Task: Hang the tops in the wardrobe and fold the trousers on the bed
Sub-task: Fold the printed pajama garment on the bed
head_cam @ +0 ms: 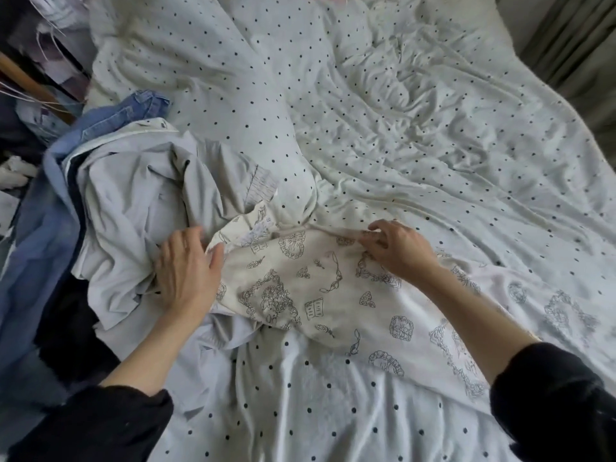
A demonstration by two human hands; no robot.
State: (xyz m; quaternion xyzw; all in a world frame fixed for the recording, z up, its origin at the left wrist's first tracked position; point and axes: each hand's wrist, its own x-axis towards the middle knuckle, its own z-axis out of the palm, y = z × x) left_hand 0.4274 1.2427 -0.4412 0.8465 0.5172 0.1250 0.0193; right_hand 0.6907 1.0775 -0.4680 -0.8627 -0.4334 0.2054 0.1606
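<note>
Much of your clothes pile (110, 208) at the bed's left edge is buried under itself: a pale grey top (140, 201) lies crumpled on top, blue denim (110, 118) pokes out behind it, and darker cloth beneath runs off over the edge, so you cannot tell how many garments are there. The wardrobe side at the far left is blurred; only a wooden rail (30, 83) and thin white hanger wires can be made out. Both your forearms end in black sleeves (553, 398) cut off by the bottom of the view.

The cream printed trousers (333, 295) are soft, thin cotton with line drawings of wreaths, leaves and books. They lie on the near half of the bed, their long axis running from the waist end beside the pile down towards the bed's near right edge, where the cloth is brightly lit and its end is hard to trace. The waist end is rumpled and turned over, showing a label.

Your left hand (186, 268) lies flat, fingers straight and slightly blurred, across the seam between the grey top and the trousers' waist end, holding nothing. Your right hand (396, 248) has its fingers bent down onto the trousers' far edge, pinching a ridge of the fabric.

The dotted white duvet (416, 121) beneath is creased all over
</note>
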